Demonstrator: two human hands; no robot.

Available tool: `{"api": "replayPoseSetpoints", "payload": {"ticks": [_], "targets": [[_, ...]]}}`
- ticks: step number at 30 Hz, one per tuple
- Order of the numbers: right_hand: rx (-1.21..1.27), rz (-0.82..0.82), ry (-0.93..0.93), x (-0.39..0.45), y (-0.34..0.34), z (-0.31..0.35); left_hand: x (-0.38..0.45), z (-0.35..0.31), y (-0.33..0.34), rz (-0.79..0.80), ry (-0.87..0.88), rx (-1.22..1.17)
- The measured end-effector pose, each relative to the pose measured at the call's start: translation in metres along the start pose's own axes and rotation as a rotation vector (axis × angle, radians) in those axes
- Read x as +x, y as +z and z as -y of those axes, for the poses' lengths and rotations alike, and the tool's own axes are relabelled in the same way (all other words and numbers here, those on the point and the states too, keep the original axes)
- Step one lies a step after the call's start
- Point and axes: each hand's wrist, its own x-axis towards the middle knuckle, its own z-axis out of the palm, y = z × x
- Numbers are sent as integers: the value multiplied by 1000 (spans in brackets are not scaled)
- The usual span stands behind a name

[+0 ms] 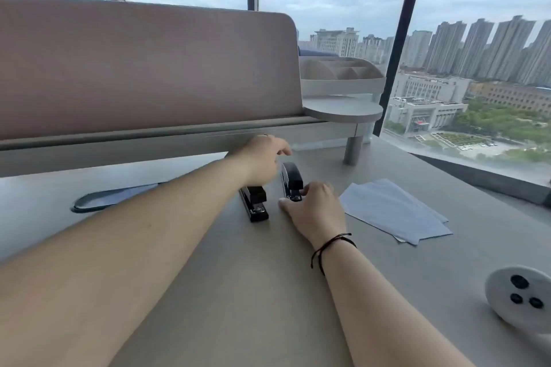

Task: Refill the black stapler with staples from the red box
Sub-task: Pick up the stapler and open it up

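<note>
Stapler — glossy black, hinged open, right hand fingertips pinching its arm, left hand loosely curled.

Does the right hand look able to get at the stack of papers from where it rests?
Probably yes. The right hand rests on the desk beside the papers, with only bare desk between them.

No text, label, brand or number can be read on the stapler, the papers or the bench.
</note>
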Motion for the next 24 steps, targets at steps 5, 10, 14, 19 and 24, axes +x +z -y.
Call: {"api": "replayPoseSetpoints", "payload": {"ticks": [5,10,14,19,24], "targets": [[4,-18,-8,9,9,-9,35,-3,13,298,56,276],[-14,-44,-36,11,9,-10,46,-14,16,349,136,480],[23,-75,-33,12,8,-12,43,-18,7,331,153,464],[87,-168,-89,6,3,-7,19,-23,-22,212,205,523],[176,-211,-199,-16,-10,-1,-21,-25,-58,131,261,566]]}}
